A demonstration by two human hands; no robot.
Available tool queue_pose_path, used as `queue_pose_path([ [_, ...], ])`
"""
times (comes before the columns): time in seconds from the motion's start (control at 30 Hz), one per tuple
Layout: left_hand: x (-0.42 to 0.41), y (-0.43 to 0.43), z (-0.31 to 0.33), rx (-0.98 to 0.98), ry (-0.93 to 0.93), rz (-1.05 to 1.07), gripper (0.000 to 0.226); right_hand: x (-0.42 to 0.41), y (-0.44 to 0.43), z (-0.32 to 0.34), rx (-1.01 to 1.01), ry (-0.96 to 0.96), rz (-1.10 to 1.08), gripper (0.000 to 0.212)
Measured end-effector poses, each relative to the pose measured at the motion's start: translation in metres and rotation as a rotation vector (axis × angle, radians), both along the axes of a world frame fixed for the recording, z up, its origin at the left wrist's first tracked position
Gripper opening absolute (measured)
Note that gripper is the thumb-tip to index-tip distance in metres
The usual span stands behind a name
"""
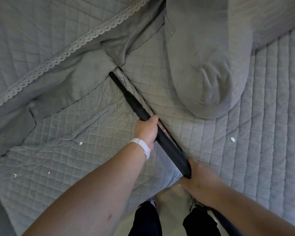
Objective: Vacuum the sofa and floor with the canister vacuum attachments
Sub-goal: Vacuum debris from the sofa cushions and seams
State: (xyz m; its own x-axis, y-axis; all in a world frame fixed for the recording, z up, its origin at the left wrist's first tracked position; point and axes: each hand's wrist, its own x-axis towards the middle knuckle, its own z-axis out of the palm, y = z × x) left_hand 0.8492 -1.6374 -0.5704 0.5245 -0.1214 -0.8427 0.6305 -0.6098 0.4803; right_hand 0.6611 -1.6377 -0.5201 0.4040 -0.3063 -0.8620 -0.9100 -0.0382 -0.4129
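— Left hand (147, 132): state and position?
— Clamped round the black wand (167, 145) at mid-length, thumb on top. Right hand (201, 182) is wrapped round the wand's rear end, at 5 o'clock from the left hand and closer to the body.

— Long axis?
— It runs from 5 o'clock to 11 o'clock. The crevice nozzle (124, 92) extends forward of the left hand. Its tip sits at 11 o'clock, at the far end of the seam (134, 90) between the quilted seat panels. The left hand is the nearer one to the tip. Judgement: left steers, right pushes and pulls.

— Where does the remaining debris lie?
— On the sofa cover (262, 116). One white scrap (81, 143) lies at 9 o'clock from the left hand, a second scrap (232, 139) at 3 o'clock, and two smaller bits (15, 175) at 8 o'clock. All are well apart from the tip.

— Clearances?
— The grey cushion (208, 74) lies near the nozzle at 1 o'clock, so swing to that side is limited. The lace trim (66, 51) crosses at 10 o'clock. Open quilt lies at 9 and 3 o'clock. The floor (172, 198) shows at 6 o'clock, past the seat's front edge, with the dark hose (226, 225) running off at 5 o'clock.

— Next move?
— Judgement: draw the tip back along the seam toward 5 o'clock, then pivot toward 9 o'clock for the nearest scrap.
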Motion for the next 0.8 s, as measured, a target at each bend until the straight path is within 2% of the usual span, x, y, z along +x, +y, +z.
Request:
queue_pose_path([
  [0.2,-0.007,0.006,0.013,-0.027,-0.002,0.021,0.018,-0.006,0.005,0.007,-0.001,0.023,0.010,0.021],
  [0.33,-0.007,0.012,0.027,-0.038,0.011,0.110,0.006,-0.008,0.004,0.017,0.025,0.015,0.019,0.024],
  [0.5,-0.003,0.028,0.050,-0.093,-0.033,0.206,0.006,-0.003,0.003,0.033,0.035,-0.024,0.075,0.018],
  [0.67,-0.005,0.062,0.075,-0.123,-0.095,0.323,0.007,-0.006,0.019,0.049,0.109,-0.091,0.112,0.016],
  [0.8,-0.001,0.099,0.094,-0.118,-0.189,0.421,0.007,-0.033,0.046,0.053,0.242,-0.014,0.102,0.020],
])
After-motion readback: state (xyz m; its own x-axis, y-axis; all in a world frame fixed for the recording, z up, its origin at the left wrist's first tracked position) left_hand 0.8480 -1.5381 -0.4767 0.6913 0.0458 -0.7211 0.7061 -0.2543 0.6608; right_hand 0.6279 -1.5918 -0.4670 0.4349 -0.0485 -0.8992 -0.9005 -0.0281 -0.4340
